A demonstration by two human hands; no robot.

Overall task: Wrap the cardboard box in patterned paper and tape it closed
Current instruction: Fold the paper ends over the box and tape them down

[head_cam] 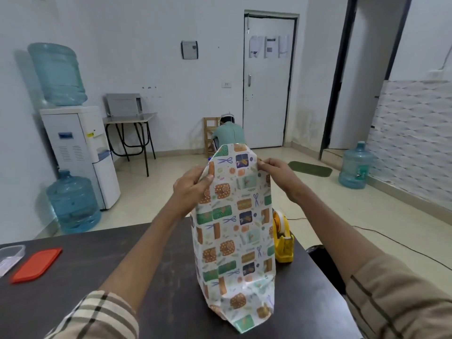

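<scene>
A tall package wrapped in patterned paper [234,231] stands upright on the dark table [97,260]; the cardboard box itself is hidden under the paper. My left hand [190,187] pinches the paper's upper left edge between thumb and fingers. My right hand [274,170] pinches the upper right edge at the same height. The paper's top flap rises above both hands. Its lower end is crumpled and folded loosely towards me on the tabletop.
A yellow tape dispenser [283,238] stands on the table just right of the package. A red lid [36,264] and a clear container [9,255] lie at the table's left. A water dispenser [78,148], water jugs and a crouching person [228,133] are beyond.
</scene>
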